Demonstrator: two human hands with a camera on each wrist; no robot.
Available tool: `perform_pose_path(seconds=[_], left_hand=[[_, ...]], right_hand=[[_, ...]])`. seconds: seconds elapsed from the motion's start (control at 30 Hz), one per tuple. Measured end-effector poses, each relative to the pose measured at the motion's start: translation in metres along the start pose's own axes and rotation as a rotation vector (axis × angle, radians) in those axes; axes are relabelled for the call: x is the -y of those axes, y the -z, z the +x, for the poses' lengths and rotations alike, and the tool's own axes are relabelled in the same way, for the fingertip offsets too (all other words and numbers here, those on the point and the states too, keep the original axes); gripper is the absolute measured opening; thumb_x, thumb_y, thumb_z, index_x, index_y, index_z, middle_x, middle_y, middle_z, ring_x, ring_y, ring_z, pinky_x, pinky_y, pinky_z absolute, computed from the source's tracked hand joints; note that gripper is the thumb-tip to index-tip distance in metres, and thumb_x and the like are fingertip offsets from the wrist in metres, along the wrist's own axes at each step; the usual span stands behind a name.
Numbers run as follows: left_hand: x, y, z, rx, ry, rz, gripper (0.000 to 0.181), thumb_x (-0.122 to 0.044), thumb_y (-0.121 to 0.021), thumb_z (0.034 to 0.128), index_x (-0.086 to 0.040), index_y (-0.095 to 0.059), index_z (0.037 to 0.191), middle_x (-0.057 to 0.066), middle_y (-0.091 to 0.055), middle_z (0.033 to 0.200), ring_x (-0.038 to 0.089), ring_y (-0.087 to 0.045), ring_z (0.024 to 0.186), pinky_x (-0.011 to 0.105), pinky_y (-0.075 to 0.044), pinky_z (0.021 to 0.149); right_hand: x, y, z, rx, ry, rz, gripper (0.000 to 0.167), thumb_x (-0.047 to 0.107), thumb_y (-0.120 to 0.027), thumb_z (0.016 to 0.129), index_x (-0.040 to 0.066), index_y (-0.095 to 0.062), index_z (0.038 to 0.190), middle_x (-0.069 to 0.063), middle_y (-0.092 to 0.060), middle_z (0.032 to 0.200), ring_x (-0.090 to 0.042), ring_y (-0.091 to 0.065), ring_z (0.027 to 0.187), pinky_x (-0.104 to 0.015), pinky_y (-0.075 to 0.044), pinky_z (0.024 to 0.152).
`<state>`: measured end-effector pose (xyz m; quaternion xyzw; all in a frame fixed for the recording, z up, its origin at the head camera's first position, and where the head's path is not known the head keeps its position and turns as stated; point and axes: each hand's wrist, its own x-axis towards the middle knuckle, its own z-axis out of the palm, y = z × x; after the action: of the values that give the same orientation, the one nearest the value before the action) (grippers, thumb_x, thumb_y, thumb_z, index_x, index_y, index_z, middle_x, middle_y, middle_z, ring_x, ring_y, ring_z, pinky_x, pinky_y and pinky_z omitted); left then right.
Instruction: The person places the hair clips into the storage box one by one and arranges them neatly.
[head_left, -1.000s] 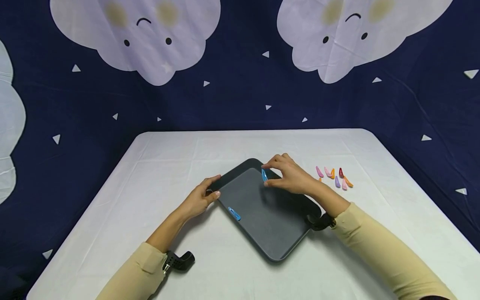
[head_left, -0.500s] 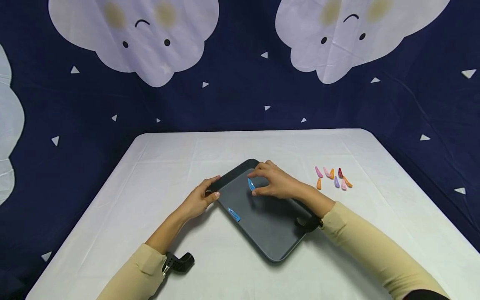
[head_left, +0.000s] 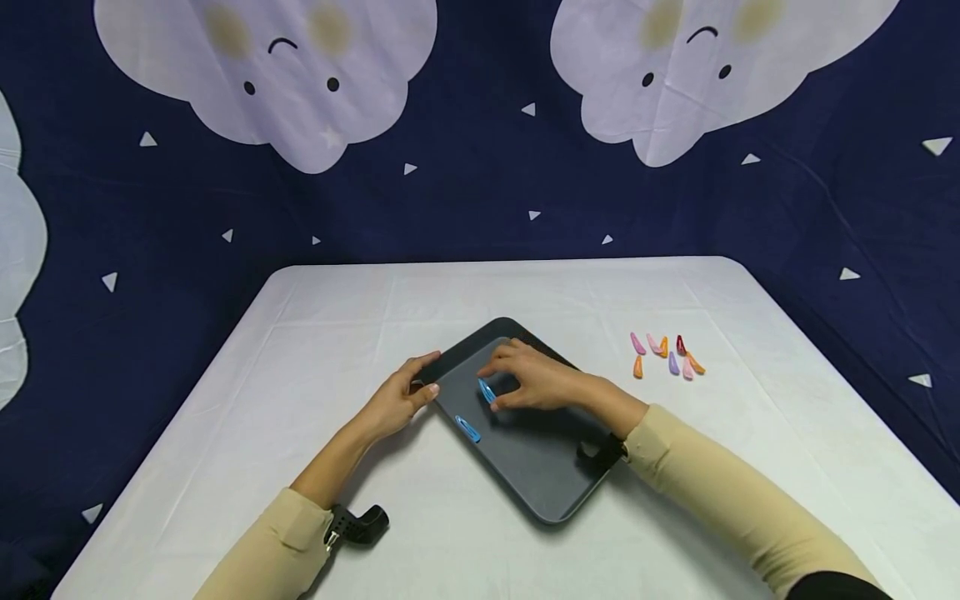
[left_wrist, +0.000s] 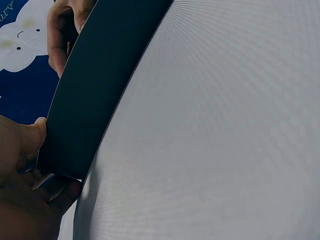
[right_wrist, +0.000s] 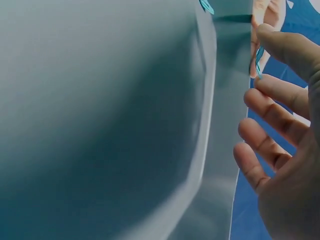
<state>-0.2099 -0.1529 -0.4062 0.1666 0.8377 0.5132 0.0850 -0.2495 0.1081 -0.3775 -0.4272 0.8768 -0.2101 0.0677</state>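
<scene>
My right hand [head_left: 536,377] pinches a blue hair clip [head_left: 487,391] by its ends, between thumb and forefinger, just above the dark grey baking tray [head_left: 551,496]. In the right wrist view, the pinched hair clip [right_wrist: 259,61] spans thumb tip and forefinger, with the other fingers loosely spread. A second blue hair clip [head_left: 468,428] lies inside the tray along its left side. At the tray's left corner my left hand [head_left: 393,402] grips the rim, thumb on top. The left wrist view shows the left hand [left_wrist: 25,175] with fingers beneath the tray's outer wall [left_wrist: 95,90].
Several hair clips in pink, orange, red and purple, such as a red one [head_left: 681,345], lie on the white-covered table [head_left: 330,333] right of the tray. A dark blue cloth [head_left: 480,200] with clouds hangs behind the table.
My right hand has carried the pinched blue hair clip left and toward me across the tray, closer to the clip lying there. My left hand stays on the tray's corner.
</scene>
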Motion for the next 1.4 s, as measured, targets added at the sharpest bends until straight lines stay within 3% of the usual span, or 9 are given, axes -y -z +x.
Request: perform_pose_path(seconds=[0.13,0.27,0.53,0.77,1.1,1.4], left_hand=[[0.000,0.000,0.000,-0.001,-0.009,0.011,0.055,-0.011,-0.051,0.0969,-0.005,-0.030,0.147,0.025,-0.042,0.135,0.031,-0.055,0.108,0.026,-0.047,0.080],[0.001,0.000,0.000,-0.001,-0.006,0.013,0.055,-0.012,-0.051,0.0968,-0.006,-0.030,0.147,0.024,-0.042,0.136,0.032,-0.056,0.107,0.025,-0.047,0.078],[0.001,0.000,0.001,-0.004,-0.004,0.010,0.055,-0.012,-0.051,0.0968,-0.005,-0.030,0.147,0.024,-0.043,0.135,0.030,-0.056,0.103,0.025,-0.047,0.071],[0.000,0.000,0.000,-0.003,-0.014,0.013,0.055,-0.013,-0.052,0.0968,-0.006,-0.030,0.147,0.022,-0.042,0.138,0.031,-0.056,0.107,0.026,-0.047,0.078],[0.002,0.000,0.001,0.019,0.010,-0.021,0.056,-0.014,-0.051,0.0973,-0.007,-0.029,0.148,0.023,-0.044,0.130,0.029,-0.056,0.095,0.025,-0.043,0.055],[0.004,0.001,0.002,0.028,0.020,-0.010,0.056,-0.016,-0.050,0.0978,-0.009,-0.028,0.148,0.021,-0.041,0.134,0.028,-0.055,0.091,0.025,-0.042,0.052]], right_hand=[[0.001,-0.005,0.002,0.032,0.010,-0.009,0.049,0.036,-0.072,0.083,0.014,-0.061,0.125,0.001,-0.056,0.120,-0.022,-0.046,0.119,-0.047,-0.034,0.108],[0.002,-0.009,0.004,0.053,0.027,-0.017,0.049,0.036,-0.071,0.083,0.015,-0.061,0.126,0.001,-0.057,0.118,-0.020,-0.047,0.114,-0.042,-0.040,0.101],[0.006,-0.015,0.007,0.096,0.035,-0.046,0.047,0.037,-0.070,0.084,0.018,-0.060,0.126,0.001,-0.056,0.121,-0.023,-0.045,0.120,-0.043,-0.039,0.103],[0.008,-0.019,0.009,0.117,0.044,-0.053,0.047,0.036,-0.070,0.084,0.018,-0.061,0.126,0.003,-0.056,0.121,-0.017,-0.044,0.114,-0.037,-0.039,0.100],[0.011,-0.020,0.011,0.137,0.078,-0.082,0.048,0.036,-0.071,0.083,0.017,-0.061,0.126,0.003,-0.057,0.120,-0.015,-0.044,0.110,-0.037,-0.038,0.099],[0.009,-0.023,0.011,0.130,0.106,-0.100,0.050,0.037,-0.072,0.081,0.018,-0.062,0.126,0.004,-0.056,0.115,-0.013,-0.041,0.103,-0.034,-0.037,0.093]])
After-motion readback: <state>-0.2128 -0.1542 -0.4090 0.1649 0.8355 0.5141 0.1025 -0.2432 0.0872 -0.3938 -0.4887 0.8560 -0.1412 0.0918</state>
